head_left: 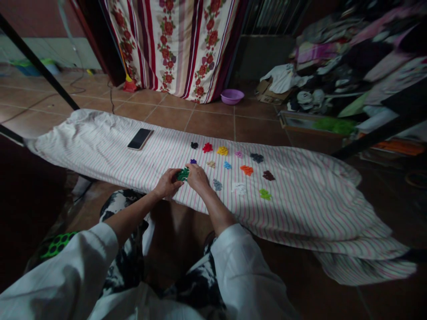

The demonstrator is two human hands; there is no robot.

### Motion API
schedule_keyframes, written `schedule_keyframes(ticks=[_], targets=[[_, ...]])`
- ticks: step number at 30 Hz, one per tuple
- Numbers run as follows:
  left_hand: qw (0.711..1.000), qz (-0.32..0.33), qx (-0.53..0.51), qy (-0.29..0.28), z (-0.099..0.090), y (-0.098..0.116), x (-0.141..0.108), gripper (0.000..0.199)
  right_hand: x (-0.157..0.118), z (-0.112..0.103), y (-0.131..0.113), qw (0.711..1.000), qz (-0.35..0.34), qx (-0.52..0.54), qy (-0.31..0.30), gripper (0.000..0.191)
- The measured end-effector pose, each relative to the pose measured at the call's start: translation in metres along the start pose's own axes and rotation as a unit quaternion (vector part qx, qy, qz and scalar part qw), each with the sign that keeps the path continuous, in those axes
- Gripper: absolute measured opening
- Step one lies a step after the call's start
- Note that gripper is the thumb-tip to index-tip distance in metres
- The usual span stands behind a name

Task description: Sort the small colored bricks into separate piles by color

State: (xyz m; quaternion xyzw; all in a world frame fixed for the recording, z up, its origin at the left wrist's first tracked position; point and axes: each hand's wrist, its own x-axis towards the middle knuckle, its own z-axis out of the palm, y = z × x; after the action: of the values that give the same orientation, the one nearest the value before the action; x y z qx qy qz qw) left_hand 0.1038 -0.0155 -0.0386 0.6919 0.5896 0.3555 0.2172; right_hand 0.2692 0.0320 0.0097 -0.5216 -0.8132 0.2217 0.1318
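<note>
A small pile of dark green pieces (pixel 183 174) lies on the striped cloth between my hands. My left hand (pixel 167 182) rests at the pile's left side, its fingers curved around the edge. At the right side is my right hand (pixel 197 176), fingers bent down and touching the pile; its fingertips are too small to make out. Just beyond it a purple pile (pixel 193 162) is partly hidden. Grey pieces (pixel 217 184), beige pieces (pixel 211 164) and white pieces (pixel 238 189) lie to the right.
More small piles, among them red (pixel 207 147), yellow (pixel 222 151), orange (pixel 247 170) and lime green (pixel 265 194), sit on the striped cloth (pixel 300 195). A phone (pixel 140 139) lies at the left. Beyond, a purple basin (pixel 232 96) stands on the floor.
</note>
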Motion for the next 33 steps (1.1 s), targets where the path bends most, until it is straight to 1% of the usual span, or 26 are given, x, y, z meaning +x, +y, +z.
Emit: schedule_keyframes(ticks=[3, 7, 11, 15, 19, 22, 28, 33], targets=[[1.000, -0.010, -0.002, 0.004, 0.001, -0.001, 0.000, 0.052, 0.003, 0.001, -0.002, 1.000, -0.022, 0.000, -0.002, 0.043], [0.999, -0.039, -0.013, 0.027, 0.003, -0.004, 0.001, 0.062, 0.006, 0.006, -0.002, 0.997, -0.060, 0.037, -0.012, 0.041], [0.999, -0.041, -0.010, 0.029, 0.003, -0.005, 0.002, 0.063, 0.007, 0.010, -0.002, 0.994, -0.080, 0.068, -0.011, 0.043], [0.999, -0.044, -0.006, 0.027, 0.002, -0.003, 0.002, 0.061, 0.005, 0.010, 0.000, 0.992, -0.086, 0.089, -0.010, 0.045], [0.999, -0.038, -0.001, 0.025, 0.001, 0.001, 0.002, 0.052, -0.001, 0.009, 0.005, 0.990, -0.094, 0.106, 0.002, 0.046], [0.999, -0.039, -0.006, 0.026, 0.001, 0.003, 0.001, 0.049, -0.005, 0.007, 0.010, 0.990, -0.095, 0.106, 0.010, 0.046], [0.999, -0.024, -0.013, 0.021, -0.001, 0.004, 0.001, 0.053, -0.015, 0.005, 0.019, 0.990, -0.090, 0.104, 0.017, 0.048], [0.999, -0.035, -0.019, 0.011, -0.003, 0.003, 0.002, 0.061, -0.024, 0.005, 0.027, 0.991, -0.106, 0.078, 0.011, 0.050]])
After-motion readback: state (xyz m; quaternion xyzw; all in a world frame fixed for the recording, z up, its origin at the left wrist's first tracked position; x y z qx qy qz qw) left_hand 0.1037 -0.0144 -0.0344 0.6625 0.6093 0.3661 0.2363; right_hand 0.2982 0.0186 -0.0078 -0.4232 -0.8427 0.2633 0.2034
